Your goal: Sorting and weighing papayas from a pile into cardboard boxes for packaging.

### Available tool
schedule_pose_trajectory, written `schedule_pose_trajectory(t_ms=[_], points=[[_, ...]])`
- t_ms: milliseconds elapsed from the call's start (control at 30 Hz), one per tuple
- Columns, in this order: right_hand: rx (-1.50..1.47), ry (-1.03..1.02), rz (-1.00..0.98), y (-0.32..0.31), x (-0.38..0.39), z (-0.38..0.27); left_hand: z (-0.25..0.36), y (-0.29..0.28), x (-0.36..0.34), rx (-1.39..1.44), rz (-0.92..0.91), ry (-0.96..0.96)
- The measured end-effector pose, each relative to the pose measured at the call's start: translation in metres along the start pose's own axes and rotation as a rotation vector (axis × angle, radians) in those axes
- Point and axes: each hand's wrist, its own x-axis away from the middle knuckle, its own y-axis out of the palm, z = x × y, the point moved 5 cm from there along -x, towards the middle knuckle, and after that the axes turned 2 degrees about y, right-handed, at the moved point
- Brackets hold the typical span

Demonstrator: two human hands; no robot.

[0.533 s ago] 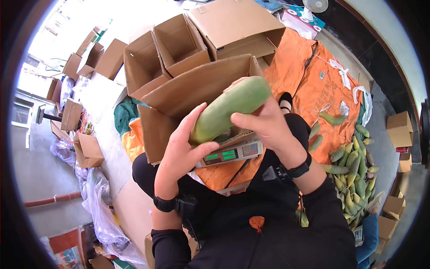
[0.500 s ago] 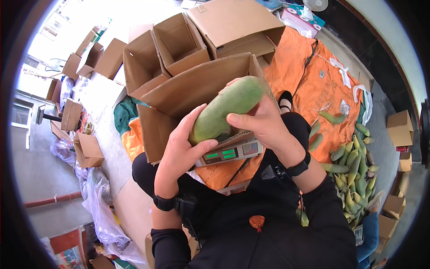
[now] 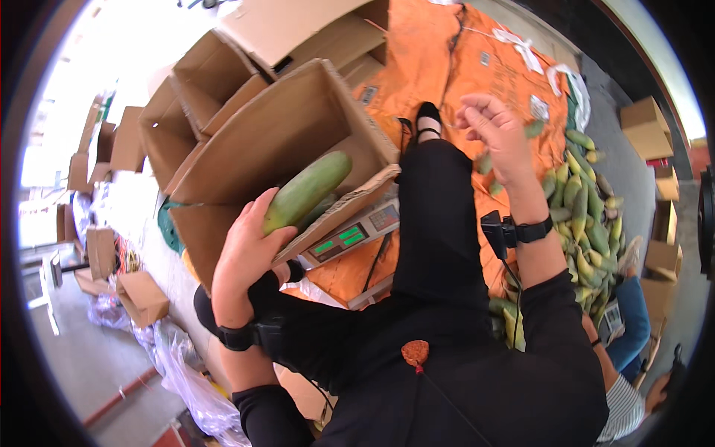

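My left hand (image 3: 249,235) is closed round the lower end of a long, smooth green vegetable (image 3: 309,192), which lies tilted at the mouth of a tall cardboard box (image 3: 275,123). Another green one, partly hidden, seems to lie just behind it inside the box. My right hand (image 3: 495,134) is raised to the right of my knee, fingers loosely bent and apart, nothing in it. Beneath the box is a scale (image 3: 354,232) with a lit green display. A heap of similar green and yellowish vegetables (image 3: 585,216) lies to the right.
More open cardboard boxes (image 3: 212,82) stand beyond the box. An orange sheet (image 3: 417,56) covers the floor ahead. Another person's blue sleeve (image 3: 629,316) and arm show at the lower right. Plastic wrapping (image 3: 190,391) lies at the left.
My right hand has let go of the green vegetable and moved right. My left hand has lowered it toward the box. The view has turned to the right, and more of the other person shows.
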Motion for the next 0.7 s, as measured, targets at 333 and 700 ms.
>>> schedule_pose_trajectory(t_ms=[333,700], points=[[0.277,0.528,0.118,-0.073,0.09,0.193,0.005,0.026,-0.022,0.054,-0.308,0.119],[1.023,0.65,0.057,-0.162,0.164,0.28,-0.001,0.016,-0.014,0.274,-0.053,-0.028]])
